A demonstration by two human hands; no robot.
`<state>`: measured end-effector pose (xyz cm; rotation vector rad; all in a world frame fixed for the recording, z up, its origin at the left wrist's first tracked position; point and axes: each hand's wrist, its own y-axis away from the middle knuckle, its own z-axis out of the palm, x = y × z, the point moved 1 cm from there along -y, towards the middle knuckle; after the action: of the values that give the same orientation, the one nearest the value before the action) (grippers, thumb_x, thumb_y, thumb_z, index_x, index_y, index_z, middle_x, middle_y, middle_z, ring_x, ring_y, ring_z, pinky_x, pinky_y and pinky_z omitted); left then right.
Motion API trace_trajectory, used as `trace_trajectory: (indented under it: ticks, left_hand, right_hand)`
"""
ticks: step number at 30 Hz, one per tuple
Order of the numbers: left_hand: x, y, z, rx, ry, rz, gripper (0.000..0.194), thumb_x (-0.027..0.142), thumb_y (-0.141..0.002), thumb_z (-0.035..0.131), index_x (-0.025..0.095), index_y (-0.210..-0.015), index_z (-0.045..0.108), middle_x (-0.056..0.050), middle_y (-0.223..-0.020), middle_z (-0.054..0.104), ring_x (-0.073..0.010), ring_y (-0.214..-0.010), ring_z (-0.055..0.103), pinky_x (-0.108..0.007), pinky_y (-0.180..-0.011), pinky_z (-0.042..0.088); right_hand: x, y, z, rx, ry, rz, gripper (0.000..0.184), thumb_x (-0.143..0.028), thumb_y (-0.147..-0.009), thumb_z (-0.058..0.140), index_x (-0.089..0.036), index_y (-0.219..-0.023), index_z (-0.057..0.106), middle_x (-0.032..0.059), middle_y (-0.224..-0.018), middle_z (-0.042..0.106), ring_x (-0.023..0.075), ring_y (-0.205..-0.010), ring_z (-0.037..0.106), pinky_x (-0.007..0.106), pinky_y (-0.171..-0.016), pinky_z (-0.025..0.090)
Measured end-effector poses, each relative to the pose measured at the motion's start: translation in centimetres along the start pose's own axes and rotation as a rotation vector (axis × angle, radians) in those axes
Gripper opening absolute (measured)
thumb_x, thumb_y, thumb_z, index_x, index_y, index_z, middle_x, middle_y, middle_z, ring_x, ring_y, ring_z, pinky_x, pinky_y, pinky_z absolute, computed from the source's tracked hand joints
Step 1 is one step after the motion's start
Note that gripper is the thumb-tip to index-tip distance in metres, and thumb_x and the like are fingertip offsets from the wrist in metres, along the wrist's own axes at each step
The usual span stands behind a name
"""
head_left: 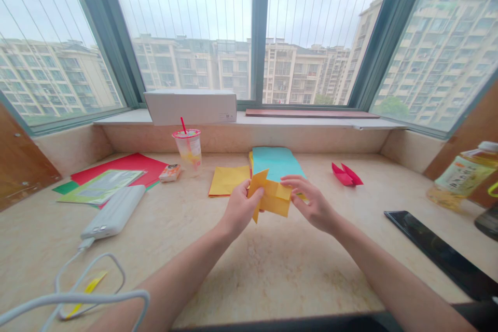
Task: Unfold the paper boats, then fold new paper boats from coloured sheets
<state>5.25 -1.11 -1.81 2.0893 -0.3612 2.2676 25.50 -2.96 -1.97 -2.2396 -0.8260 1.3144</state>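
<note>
A folded piece of yellow paper [277, 201] is held up above the stone counter, its left part standing out as a pointed flap. My left hand [241, 206] pinches it by that flap, thumb in front. At the paper's right edge, my right hand [309, 202] has its fingers curled round the upper corner, thumb and fingertips touching it. Behind the hands lie a stack of light blue paper [274, 161] and a yellow paper sheet [227, 179], partly covered by my hands and the folded piece.
A folded red paper shape [346, 174] lies to the right, near a black phone [436, 249] and a bottle [465, 176]. On the left are a lidded cup [188, 150], red sheets [136, 161], a small box [170, 173], a white power bank [116, 210] and its cable [78, 298].
</note>
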Motion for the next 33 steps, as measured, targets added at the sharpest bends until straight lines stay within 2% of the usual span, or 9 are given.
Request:
trace_trajectory:
  ticks: [9,17,29,33]
  left_hand:
    - [0.09,0.05,-0.02,0.005,-0.038,0.002,0.03,0.032,-0.079,0.064,0.012,-0.1,0.062,-0.008,-0.086,0.069,-0.0156,-0.066,0.065,-0.023,-0.05,0.053]
    - [-0.06,-0.04,-0.07,-0.005,-0.018,-0.006,0.032,0.035,-0.078,0.066,0.011,-0.099,0.062,-0.007,-0.083,0.068,-0.0147,-0.064,0.063,-0.023,-0.049,0.052]
    - [-0.06,-0.01,-0.15,0.013,-0.078,0.032,0.03,0.035,-0.079,0.065,0.011,-0.096,0.063,-0.005,-0.079,0.065,-0.0129,-0.059,0.06,-0.022,-0.047,0.05]
    - [-0.01,-0.05,-0.2,0.01,-0.093,0.029,0.029,0.035,-0.08,0.064,0.011,-0.097,0.062,-0.006,-0.079,0.066,-0.0132,-0.06,0.06,-0.022,-0.047,0.05]
  right_hand:
    - [-0.56,0.02,-0.79,-0.077,0.005,-0.03,0.04,-0.012,-0.088,0.05,-0.027,-0.123,0.06,0.0092,-0.128,0.058,0.0233,-0.119,0.055,0.038,-0.09,0.052]
    - [-0.03,0.11,-0.07,-0.065,0.073,-0.061,0.05,-0.005,-0.081,0.047,-0.027,-0.125,0.059,0.0091,-0.126,0.058,0.0227,-0.118,0.056,0.041,-0.097,0.05]
    - [-0.52,0.09,-0.42,-0.079,0.054,-0.074,0.035,-0.018,-0.093,0.049,-0.026,-0.125,0.06,0.01,-0.125,0.058,0.0224,-0.114,0.058,0.042,-0.095,0.051]
    - [-0.24,0.05,-0.3,-0.078,0.078,-0.063,0.034,-0.022,-0.091,0.054,-0.026,-0.124,0.06,0.0093,-0.124,0.059,0.0228,-0.113,0.059,0.042,-0.094,0.052]
